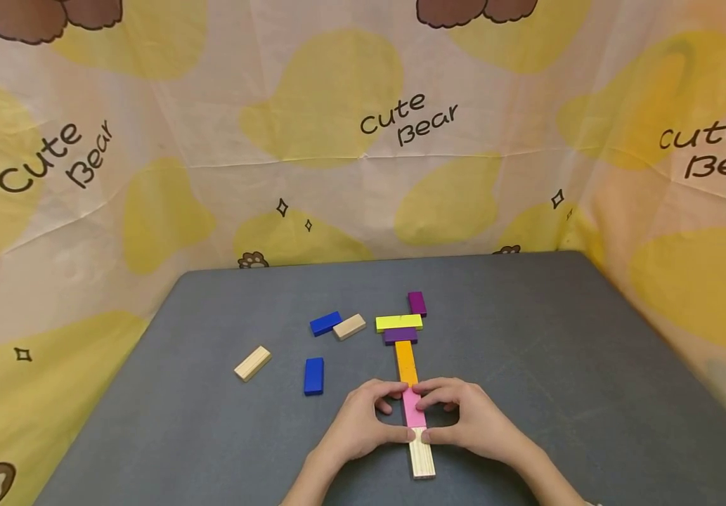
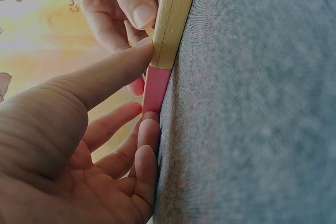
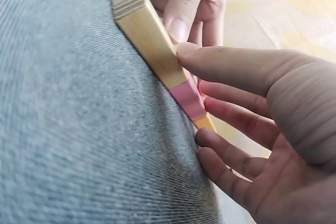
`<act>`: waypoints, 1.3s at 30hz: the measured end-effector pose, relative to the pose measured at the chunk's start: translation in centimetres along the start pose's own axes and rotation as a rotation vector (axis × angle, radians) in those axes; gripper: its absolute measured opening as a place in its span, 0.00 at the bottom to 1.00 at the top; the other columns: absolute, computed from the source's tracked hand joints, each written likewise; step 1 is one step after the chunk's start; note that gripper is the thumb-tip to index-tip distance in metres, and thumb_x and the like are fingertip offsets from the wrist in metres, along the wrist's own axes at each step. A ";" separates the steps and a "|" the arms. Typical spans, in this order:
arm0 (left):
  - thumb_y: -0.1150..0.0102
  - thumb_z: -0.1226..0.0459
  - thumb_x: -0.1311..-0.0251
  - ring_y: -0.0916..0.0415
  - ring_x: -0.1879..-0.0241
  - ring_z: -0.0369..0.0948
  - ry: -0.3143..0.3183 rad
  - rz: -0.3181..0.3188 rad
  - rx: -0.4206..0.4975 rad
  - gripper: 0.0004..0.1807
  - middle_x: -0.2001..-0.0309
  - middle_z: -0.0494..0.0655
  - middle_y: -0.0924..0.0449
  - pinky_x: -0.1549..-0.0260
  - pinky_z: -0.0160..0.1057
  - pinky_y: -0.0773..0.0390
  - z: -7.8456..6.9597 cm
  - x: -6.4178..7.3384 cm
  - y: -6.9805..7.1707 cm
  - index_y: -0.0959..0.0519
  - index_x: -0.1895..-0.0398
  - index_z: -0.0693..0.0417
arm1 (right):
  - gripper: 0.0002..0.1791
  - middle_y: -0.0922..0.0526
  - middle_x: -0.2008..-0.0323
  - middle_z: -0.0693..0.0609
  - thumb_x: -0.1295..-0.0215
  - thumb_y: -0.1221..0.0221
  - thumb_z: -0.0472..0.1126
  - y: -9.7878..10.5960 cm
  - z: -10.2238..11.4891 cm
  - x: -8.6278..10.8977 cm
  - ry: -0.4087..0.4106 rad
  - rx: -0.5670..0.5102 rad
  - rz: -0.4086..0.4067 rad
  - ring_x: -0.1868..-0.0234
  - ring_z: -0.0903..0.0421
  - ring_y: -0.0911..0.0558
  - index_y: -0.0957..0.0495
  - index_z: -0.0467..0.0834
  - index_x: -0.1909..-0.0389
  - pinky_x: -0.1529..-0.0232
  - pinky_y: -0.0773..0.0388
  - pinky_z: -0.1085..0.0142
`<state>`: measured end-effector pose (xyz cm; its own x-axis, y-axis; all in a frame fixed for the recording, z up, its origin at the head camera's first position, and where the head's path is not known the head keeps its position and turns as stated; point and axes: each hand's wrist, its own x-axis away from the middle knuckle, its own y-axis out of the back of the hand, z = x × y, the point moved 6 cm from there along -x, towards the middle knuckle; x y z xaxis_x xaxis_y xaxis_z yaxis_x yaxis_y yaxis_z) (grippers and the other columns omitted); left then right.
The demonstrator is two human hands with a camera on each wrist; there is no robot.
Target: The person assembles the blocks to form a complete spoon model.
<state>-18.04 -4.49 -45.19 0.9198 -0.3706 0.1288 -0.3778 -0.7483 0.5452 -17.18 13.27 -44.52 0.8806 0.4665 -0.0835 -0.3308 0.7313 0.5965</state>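
Note:
A row of wooden blocks runs away from me. Nearest is a plain wood block (image 1: 422, 460), joined end to end with a pink block (image 1: 413, 411) and an orange block (image 1: 406, 364). My left hand (image 1: 363, 418) touches the row's left side, its thumb at the plain block and fingertips along the pink one. Opposite it, my right hand (image 1: 473, 422) touches the right side in the same way. Both wrist views show the thumbs against the plain block (image 2: 170, 19) and spread fingers beside the pink block (image 3: 188, 99). Neither hand wraps round a block.
Past the orange block lie a dark purple block (image 1: 400, 336), a yellow-green block (image 1: 394, 323) set crosswise and a magenta-purple block (image 1: 417, 303). To the left lie two blue blocks (image 1: 314, 377) and two plain blocks (image 1: 252, 363). Printed cloth (image 1: 337, 140) borders the grey table (image 1: 565, 337).

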 end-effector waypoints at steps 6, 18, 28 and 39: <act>0.19 0.55 0.59 0.29 0.62 0.39 0.009 -0.008 0.002 0.35 0.55 0.36 0.23 0.63 0.38 0.25 0.0 0.2 0.1 0.19 0.42 0.45 | 0.19 0.22 0.45 0.62 0.50 0.26 0.55 -0.2 -0.1 -0.1 -0.022 0.005 0.018 0.46 0.56 0.25 0.15 0.56 0.57 0.53 0.25 0.60; 0.22 0.54 0.53 0.25 0.60 0.43 -0.227 -0.183 0.002 0.27 0.53 0.38 0.20 0.65 0.37 0.24 0.3 1.2 5.1 0.17 0.46 0.45 | 0.17 0.22 0.45 0.62 0.50 0.25 0.50 -0.1 0.3 0.2 -0.016 0.028 -0.003 0.46 0.56 0.26 0.15 0.55 0.59 0.53 0.25 0.61; 0.22 0.56 0.53 0.27 0.47 0.45 -0.181 -0.381 0.121 0.30 0.44 0.38 0.23 0.54 0.48 0.24 5.3 2.8 12.8 0.19 0.42 0.44 | 0.16 0.22 0.45 0.63 0.50 0.25 0.48 -0.2 0.2 0.3 -0.013 0.034 -0.018 0.45 0.56 0.26 0.15 0.55 0.59 0.54 0.26 0.61; 0.20 0.61 0.56 0.30 0.42 0.47 -0.062 -0.251 0.197 0.40 0.38 0.47 0.26 0.47 0.50 0.28 8.4 2.5 13.1 0.25 0.35 0.49 | 0.17 0.22 0.45 0.63 0.50 0.25 0.50 -0.2 -0.2 0.2 -0.018 0.030 -0.005 0.45 0.55 0.26 0.15 0.56 0.58 0.53 0.25 0.61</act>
<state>-21.61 -19.84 -44.72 0.9809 -0.1896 -0.0432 -0.1591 -0.9102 0.3824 -17.03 13.30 -44.80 0.8880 0.4541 -0.0724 -0.3165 0.7178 0.6201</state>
